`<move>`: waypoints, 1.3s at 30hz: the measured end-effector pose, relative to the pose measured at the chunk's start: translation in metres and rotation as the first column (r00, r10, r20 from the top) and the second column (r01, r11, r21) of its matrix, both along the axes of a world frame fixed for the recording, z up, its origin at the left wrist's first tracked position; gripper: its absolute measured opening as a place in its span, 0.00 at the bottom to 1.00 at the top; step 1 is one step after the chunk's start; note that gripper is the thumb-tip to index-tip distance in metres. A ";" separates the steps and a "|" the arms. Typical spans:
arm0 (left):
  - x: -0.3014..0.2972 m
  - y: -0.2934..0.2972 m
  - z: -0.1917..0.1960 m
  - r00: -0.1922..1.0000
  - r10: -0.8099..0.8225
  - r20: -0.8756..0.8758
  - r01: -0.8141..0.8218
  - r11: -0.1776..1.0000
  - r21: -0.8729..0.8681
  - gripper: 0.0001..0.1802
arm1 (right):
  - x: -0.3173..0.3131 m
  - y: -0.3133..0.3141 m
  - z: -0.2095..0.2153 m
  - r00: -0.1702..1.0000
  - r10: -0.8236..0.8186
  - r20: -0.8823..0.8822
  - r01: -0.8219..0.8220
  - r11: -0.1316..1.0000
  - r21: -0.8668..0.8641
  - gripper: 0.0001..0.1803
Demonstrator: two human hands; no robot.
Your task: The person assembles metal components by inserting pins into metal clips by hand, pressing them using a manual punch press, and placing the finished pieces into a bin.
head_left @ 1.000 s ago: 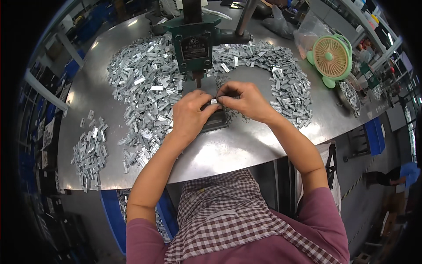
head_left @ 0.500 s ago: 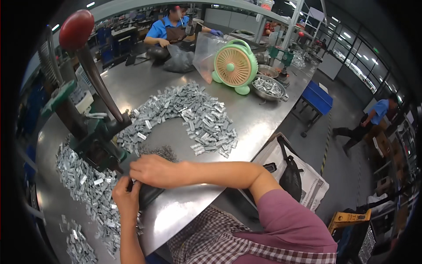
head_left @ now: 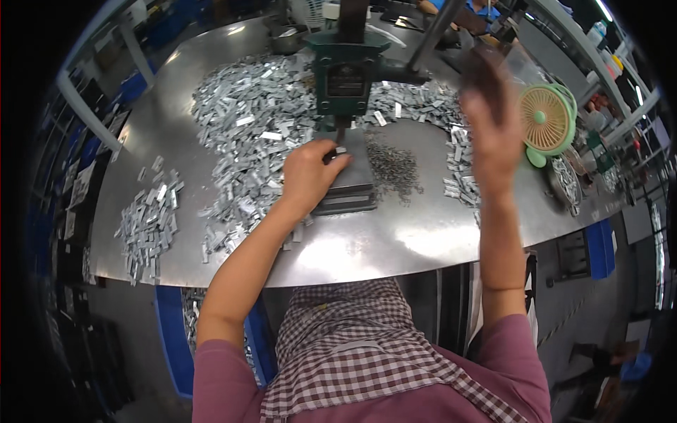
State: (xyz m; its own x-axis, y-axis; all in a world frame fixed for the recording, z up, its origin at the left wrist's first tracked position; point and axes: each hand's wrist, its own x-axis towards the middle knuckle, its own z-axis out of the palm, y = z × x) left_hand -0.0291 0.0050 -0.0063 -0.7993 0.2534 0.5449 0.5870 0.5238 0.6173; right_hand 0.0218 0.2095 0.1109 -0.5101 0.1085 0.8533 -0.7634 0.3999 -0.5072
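My left hand (head_left: pixel 308 173) is at the hand press, thumb and forefinger closed on a small silver metal piece (head_left: pixel 340 150). The piece sits under the ram (head_left: pixel 341 130) of the green hand press (head_left: pixel 345 74), over a dark stacked base plate (head_left: pixel 349 190). Raised to the right, my right hand (head_left: pixel 493 144) is blurred, its fingers around the dark, rounded end of the press lever (head_left: pixel 486 81). Small dark pins or similar bits (head_left: pixel 395 169) lie in a heap beside the base plate. A large pile of silver metal pieces (head_left: pixel 247 120) spreads left of and behind the press.
A smaller pile of metal pieces (head_left: pixel 149 225) lies at the table's left. The green fan (head_left: pixel 546 120) stands at right, by a bowl of metal pieces (head_left: pixel 566 180). A blue bin (head_left: pixel 169 338) is below the table's front edge. Another person's blue sleeve (head_left: pixel 486 8) shows at the back.
My view has turned left, toward the press. My right hand has left the piece near my left hand and moved up to the press lever. My left hand stays by the ram.
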 end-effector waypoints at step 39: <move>-0.024 -0.149 0.017 0.947 0.280 -0.156 -0.317 0.889 -0.330 0.07 | -0.114 0.042 -0.136 0.822 -0.250 0.512 -0.016 0.888 0.459 0.16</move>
